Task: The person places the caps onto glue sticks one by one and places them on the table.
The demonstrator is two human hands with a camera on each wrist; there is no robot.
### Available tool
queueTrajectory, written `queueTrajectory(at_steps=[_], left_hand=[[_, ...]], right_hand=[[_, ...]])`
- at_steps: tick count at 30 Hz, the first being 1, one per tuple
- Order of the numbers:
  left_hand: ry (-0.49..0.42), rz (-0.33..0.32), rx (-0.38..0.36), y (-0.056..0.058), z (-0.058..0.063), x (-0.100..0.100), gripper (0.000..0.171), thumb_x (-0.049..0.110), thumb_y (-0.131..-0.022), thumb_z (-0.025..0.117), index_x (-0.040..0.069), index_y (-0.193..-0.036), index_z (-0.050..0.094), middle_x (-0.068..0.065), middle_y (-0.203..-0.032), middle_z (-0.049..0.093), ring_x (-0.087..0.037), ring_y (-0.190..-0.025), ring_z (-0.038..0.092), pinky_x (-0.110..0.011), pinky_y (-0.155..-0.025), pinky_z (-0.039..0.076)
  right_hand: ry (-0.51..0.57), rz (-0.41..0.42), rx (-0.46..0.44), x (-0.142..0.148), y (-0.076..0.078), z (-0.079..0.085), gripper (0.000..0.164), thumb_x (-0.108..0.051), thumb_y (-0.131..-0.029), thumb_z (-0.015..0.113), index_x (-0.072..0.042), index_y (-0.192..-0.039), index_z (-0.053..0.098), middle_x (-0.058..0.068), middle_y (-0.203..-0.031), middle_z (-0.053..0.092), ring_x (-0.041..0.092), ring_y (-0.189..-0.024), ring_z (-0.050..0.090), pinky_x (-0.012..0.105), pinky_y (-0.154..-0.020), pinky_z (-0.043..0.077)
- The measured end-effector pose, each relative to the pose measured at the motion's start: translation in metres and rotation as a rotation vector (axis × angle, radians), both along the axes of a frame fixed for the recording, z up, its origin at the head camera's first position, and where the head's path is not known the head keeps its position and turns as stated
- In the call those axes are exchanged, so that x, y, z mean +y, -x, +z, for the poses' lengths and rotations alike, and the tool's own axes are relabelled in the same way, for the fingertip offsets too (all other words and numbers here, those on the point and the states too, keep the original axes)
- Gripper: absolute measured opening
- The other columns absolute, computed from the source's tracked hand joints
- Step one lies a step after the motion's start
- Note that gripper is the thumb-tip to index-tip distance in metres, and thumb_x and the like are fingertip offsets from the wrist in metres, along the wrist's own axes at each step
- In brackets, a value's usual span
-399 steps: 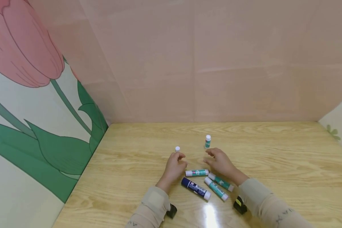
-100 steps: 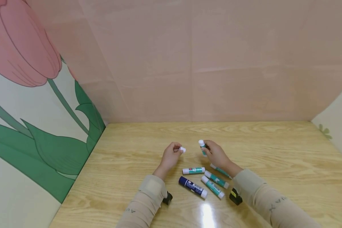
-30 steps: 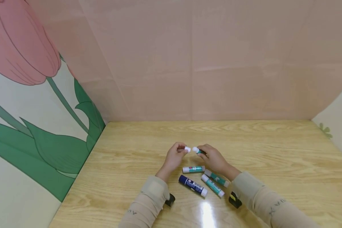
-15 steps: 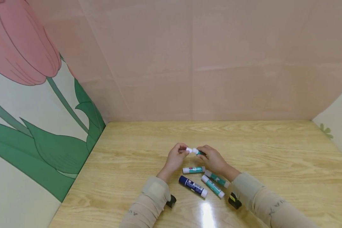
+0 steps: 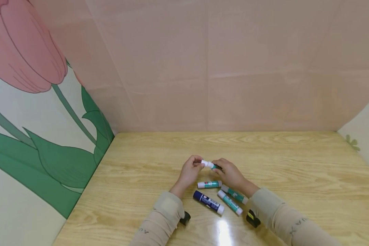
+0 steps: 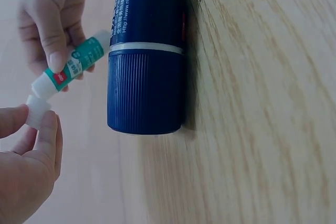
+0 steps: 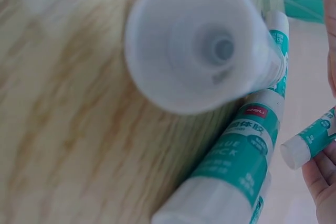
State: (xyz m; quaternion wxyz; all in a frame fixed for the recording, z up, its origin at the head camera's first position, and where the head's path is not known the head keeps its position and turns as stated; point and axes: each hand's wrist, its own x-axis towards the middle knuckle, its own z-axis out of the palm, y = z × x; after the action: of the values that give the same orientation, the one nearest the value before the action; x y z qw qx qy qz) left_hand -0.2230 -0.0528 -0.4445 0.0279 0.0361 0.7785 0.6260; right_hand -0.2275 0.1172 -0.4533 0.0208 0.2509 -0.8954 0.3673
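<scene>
My left hand point(image 5: 189, 173) pinches a small white cap point(image 6: 38, 112) between thumb and fingers. My right hand point(image 5: 230, 172) grips a green-and-white glue stick point(image 6: 76, 64), tilted, with its white end toward the cap. In the head view, cap and glue stick meet end to end above the table; the left wrist view shows them at a slight angle, ends right at each other. The right wrist view shows the glue stick's other white end point(image 7: 295, 153) pointing out of the right hand. Part of the glue stick's body is hidden by the right fingers.
Below the hands on the wooden table point(image 5: 135, 191) lie a dark blue glue stick point(image 5: 208, 203) and several green ones, among them a crosswise glue stick point(image 5: 209, 184) and a slanted one point(image 5: 230, 202). A pink cloth wall point(image 5: 206, 68) stands behind.
Earlier, a glue stick stood upright on the table; the right hand then picked it up. Over the last second, the glue stick and the left hand's cap have come together end to end.
</scene>
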Motion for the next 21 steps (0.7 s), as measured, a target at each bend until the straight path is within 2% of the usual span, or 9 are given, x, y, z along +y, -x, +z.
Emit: queueTrajectory(at_steps=[13, 21], left_hand=[[0.009, -0.004, 0.009, -0.001, 0.0004, 0.0004, 0.017, 0.006, -0.083, 0.055, 0.002, -0.099, 0.053, -0.004, -0.089, 0.055, -0.013, -0.082, 0.052, -0.023, -0.069, 0.046], [0.005, -0.012, 0.011, -0.0013, 0.0002, 0.0005, 0.02, 0.006, -0.084, 0.054, -0.002, -0.102, 0.052, -0.005, -0.09, 0.055, -0.014, -0.083, 0.053, -0.023, -0.07, 0.046]], right_hand=[[0.006, 0.006, 0.014, -0.0014, 0.0006, -0.0031, 0.025, -0.006, -0.082, 0.057, 0.003, -0.105, 0.056, 0.006, -0.092, 0.055, 0.016, -0.08, 0.052, 0.029, -0.066, 0.045], [0.021, 0.01, 0.027, -0.0026, -0.0002, -0.0032, 0.023, -0.005, -0.081, 0.058, 0.002, -0.103, 0.057, 0.004, -0.089, 0.055, 0.013, -0.076, 0.052, 0.026, -0.063, 0.046]])
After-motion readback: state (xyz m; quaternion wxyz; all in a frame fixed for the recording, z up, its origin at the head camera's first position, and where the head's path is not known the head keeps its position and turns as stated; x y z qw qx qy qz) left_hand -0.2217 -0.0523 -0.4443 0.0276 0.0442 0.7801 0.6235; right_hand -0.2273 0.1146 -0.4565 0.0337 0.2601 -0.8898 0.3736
